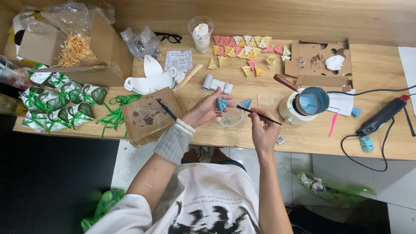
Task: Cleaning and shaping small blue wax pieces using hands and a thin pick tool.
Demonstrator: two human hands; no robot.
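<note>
My left hand [207, 108] pinches a small blue triangular piece [222, 104] above a clear plastic cup [230, 118]. My right hand [263, 125] holds a thin dark brush [258, 116] like a pen, its tip pointing left toward a second blue triangle [246, 104] at the cup's rim. Both hands hover over the wooden table [303, 134] near its front edge. A grey wrist sleeve [174, 141] covers my left forearm.
A small melting pot of pale blue liquid [308, 103] stands right of my hands, a glue gun [381, 116] with cable further right. Several pink, yellow and white triangles [245, 50] lie at the back. Cardboard boxes [149, 115], green-ribboned packets [60, 102] and sticks [187, 79] fill the left.
</note>
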